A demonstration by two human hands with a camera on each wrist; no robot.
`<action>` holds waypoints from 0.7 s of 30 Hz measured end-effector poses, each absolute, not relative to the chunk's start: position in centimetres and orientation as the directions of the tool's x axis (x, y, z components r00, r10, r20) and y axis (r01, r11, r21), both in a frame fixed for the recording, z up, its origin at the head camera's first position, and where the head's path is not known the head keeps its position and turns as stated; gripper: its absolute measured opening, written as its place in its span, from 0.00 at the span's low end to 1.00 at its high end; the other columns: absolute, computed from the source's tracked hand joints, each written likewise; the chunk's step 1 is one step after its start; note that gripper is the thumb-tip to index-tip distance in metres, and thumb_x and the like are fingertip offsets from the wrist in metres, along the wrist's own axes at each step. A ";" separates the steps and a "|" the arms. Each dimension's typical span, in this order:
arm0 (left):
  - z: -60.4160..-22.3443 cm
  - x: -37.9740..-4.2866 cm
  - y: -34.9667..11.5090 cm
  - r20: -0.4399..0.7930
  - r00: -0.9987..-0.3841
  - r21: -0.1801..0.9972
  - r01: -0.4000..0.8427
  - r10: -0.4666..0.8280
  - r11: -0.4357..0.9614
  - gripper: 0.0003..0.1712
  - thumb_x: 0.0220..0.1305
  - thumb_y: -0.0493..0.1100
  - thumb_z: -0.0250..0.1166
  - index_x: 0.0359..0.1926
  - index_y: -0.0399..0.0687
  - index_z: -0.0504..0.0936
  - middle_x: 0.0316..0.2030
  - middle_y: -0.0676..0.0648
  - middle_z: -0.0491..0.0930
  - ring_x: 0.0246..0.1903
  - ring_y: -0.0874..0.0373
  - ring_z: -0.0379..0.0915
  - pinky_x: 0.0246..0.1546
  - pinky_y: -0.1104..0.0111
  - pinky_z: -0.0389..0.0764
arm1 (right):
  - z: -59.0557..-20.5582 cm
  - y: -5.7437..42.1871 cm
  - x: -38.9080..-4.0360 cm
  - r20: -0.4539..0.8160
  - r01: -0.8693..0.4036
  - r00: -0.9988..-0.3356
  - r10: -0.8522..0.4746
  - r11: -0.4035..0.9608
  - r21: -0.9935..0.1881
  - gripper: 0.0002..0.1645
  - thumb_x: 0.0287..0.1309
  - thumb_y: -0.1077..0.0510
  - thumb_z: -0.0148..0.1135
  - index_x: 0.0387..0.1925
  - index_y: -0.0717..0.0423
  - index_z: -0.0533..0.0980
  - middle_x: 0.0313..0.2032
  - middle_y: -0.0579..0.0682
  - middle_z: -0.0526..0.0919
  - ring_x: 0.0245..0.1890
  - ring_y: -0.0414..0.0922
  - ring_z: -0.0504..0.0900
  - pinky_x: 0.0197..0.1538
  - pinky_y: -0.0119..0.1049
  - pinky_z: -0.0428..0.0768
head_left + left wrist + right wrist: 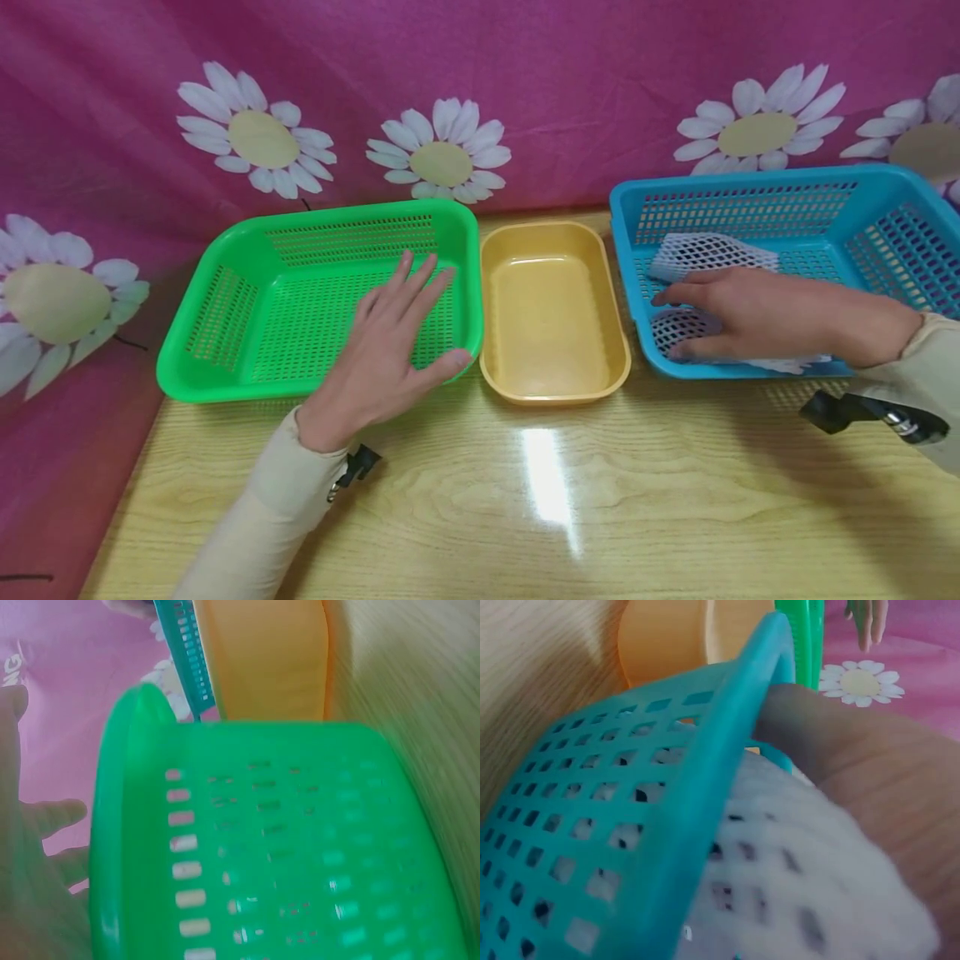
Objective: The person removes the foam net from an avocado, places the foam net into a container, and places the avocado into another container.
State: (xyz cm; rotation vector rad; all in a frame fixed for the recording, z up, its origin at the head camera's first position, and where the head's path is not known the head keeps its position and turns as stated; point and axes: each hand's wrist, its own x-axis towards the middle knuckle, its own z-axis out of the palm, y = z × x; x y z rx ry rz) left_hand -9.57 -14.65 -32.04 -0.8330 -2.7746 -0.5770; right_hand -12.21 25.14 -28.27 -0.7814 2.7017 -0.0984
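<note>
My right hand (757, 312) reaches into the blue basket (628, 250) at the right. Its thumb and fingers lie on either side of a white foam net sleeve (678, 327), gripping it. This net (802, 862) bulges below the hand in the right wrist view, partly hidden by the basket wall. Another white foam net (705, 250) lies just beyond the fingers, on the basket floor. My left hand (386, 350), fingers spread and holding nothing, hovers over the near right corner of the green basket (315, 387).
A shallow yellow tray (551, 325) stands between the two baskets, close to both. All three rest on a wood-grain table (450, 500). Behind hangs a pink curtain (570, 100) with daisies, which also closes off the left side.
</note>
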 end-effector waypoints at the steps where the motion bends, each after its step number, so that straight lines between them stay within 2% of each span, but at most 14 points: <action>1: -32.1 -9.5 -14.5 0.289 -0.819 0.311 0.569 0.495 0.761 0.48 0.62 0.77 0.45 0.77 0.66 0.46 0.78 0.55 0.45 0.79 0.53 0.32 0.72 0.42 0.52 | -28.4 25.1 -12.2 -0.288 -0.513 -0.795 -0.534 0.845 -0.150 0.42 0.49 0.31 0.66 0.62 0.47 0.73 0.62 0.54 0.77 0.61 0.53 0.77 0.59 0.55 0.78; 5: -32.2 -9.4 -13.6 0.302 -0.800 0.308 0.597 0.519 0.741 0.48 0.62 0.75 0.50 0.77 0.64 0.48 0.78 0.54 0.46 0.79 0.52 0.34 0.71 0.43 0.53 | -28.8 25.0 -12.3 -0.272 -0.541 -0.783 -0.559 0.828 -0.146 0.41 0.50 0.34 0.68 0.61 0.49 0.74 0.62 0.55 0.77 0.60 0.54 0.78 0.57 0.53 0.80; 9: -32.3 -9.3 -12.6 0.300 -0.785 0.315 0.618 0.542 0.721 0.49 0.61 0.69 0.58 0.76 0.64 0.49 0.77 0.51 0.49 0.79 0.50 0.37 0.71 0.43 0.54 | -29.4 24.8 -12.4 -0.245 -0.572 -0.772 -0.586 0.809 -0.135 0.37 0.49 0.38 0.70 0.59 0.50 0.75 0.56 0.53 0.79 0.53 0.49 0.80 0.54 0.49 0.82; 14: -32.5 -9.1 -11.3 0.312 -0.768 0.322 0.639 0.559 0.699 0.47 0.62 0.71 0.54 0.76 0.64 0.50 0.77 0.51 0.51 0.79 0.49 0.40 0.71 0.45 0.55 | -29.9 24.6 -12.7 -0.270 -0.563 -0.772 -0.576 0.816 -0.130 0.36 0.49 0.40 0.71 0.58 0.50 0.76 0.50 0.50 0.80 0.46 0.44 0.78 0.51 0.48 0.82; 18: -32.8 -9.0 -10.4 0.327 -0.756 0.340 0.654 0.568 0.675 0.46 0.63 0.74 0.49 0.76 0.63 0.52 0.76 0.51 0.53 0.78 0.48 0.42 0.70 0.46 0.56 | -30.2 24.3 -13.1 -0.285 -0.561 -0.769 -0.572 0.818 -0.127 0.36 0.48 0.43 0.73 0.58 0.52 0.75 0.48 0.51 0.81 0.46 0.45 0.79 0.50 0.49 0.82; 21: -32.9 -9.0 -9.7 0.320 -0.750 0.361 0.661 0.579 0.657 0.45 0.63 0.73 0.50 0.75 0.63 0.53 0.76 0.51 0.53 0.79 0.49 0.41 0.70 0.46 0.56 | -30.6 24.2 -13.3 -0.288 -0.568 -0.764 -0.577 0.814 -0.125 0.36 0.46 0.45 0.74 0.56 0.53 0.75 0.46 0.51 0.81 0.45 0.46 0.80 0.49 0.50 0.82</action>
